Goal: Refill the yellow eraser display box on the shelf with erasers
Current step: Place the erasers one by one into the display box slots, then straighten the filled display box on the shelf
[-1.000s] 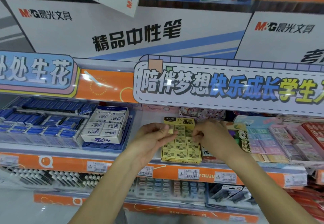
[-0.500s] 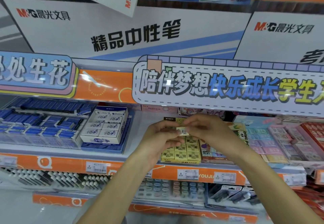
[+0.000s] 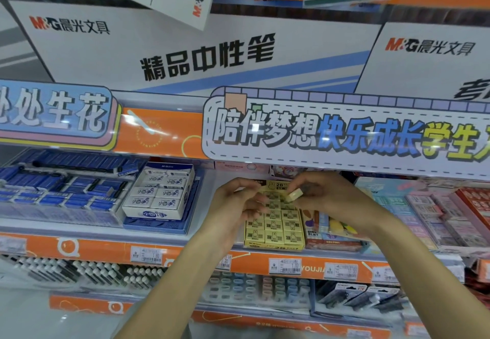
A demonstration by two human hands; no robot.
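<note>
The yellow eraser display box (image 3: pixel 274 244) sits on the middle shelf, its front rows filled with yellow rabbit-print erasers (image 3: pixel 273 226). My right hand (image 3: pixel 328 196) hovers over the back of the box and pinches one pale yellow eraser (image 3: pixel 294 195) between thumb and fingertips. My left hand (image 3: pixel 236 203) is just left of it, over the box's back left corner, fingers curled toward the right hand. Its palm is turned away, so what it holds is hidden. The hands cover the box's rear rows.
A white eraser box (image 3: pixel 156 198) stands left of the yellow one, with blue packs (image 3: pixel 61 190) further left. Colourful eraser packs (image 3: pixel 331 232) and pink boxes (image 3: pixel 434 214) crowd the right. A low sign (image 3: pixel 344 134) overhangs the shelf. Orange price rail (image 3: pixel 185 253) runs below.
The hands rose from the box's middle rows and met above its back. The right hand now holds a single eraser and has drawn slightly right, away from the left.
</note>
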